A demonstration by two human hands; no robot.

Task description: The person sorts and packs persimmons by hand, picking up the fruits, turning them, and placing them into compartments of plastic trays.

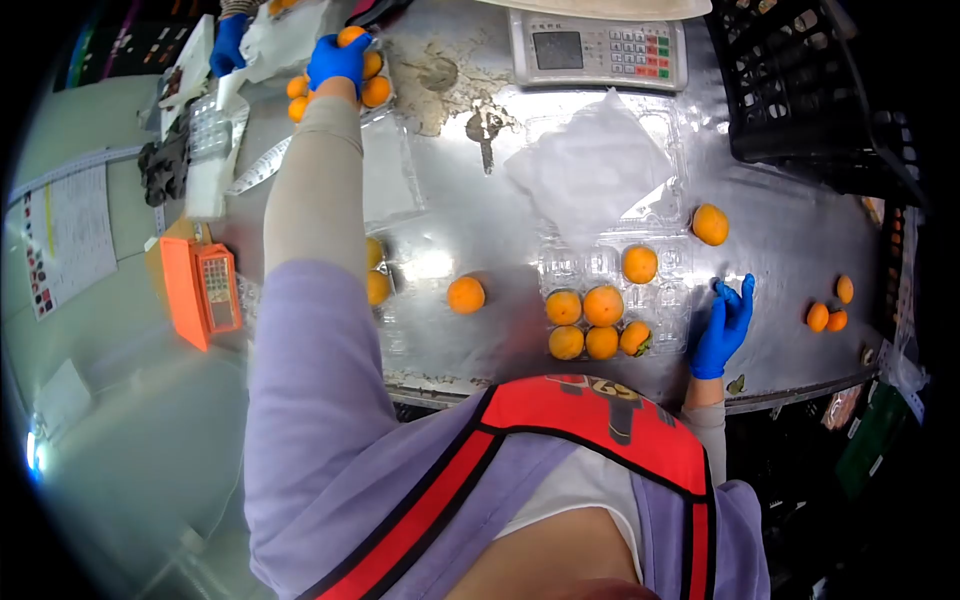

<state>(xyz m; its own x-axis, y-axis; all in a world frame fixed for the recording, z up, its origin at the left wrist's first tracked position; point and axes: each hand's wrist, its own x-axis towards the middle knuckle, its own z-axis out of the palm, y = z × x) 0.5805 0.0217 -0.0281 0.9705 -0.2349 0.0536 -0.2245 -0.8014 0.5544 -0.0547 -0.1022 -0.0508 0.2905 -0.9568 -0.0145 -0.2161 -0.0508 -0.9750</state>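
Note:
At the upper left my left hand (pixel 337 66), in a blue glove, is closed around an orange persimmon (pixel 350 36). It is over a group of persimmons (pixel 376 92), whose container is mostly hidden beneath it. My right hand (pixel 722 332), also gloved in blue, is at the right with its fingers apart and nothing in it. Beside it is a clear plastic tray (pixel 676 290) holding several persimmons (pixel 602 306), one showing a green calyx. A loose persimmon (pixel 710 225) sits beyond the right hand, and another persimmon (pixel 466 295) lies left of the tray.
A scale (pixel 600 52) stands at the back, near a black crate (pixel 800 90). White sheets (pixel 600 165) lie on clear packaging behind the tray. Small orange fruits (pixel 818 317) are at the far right. An orange box (pixel 190 290) is left. Another person's gloved hand (pixel 228 46) is upper left.

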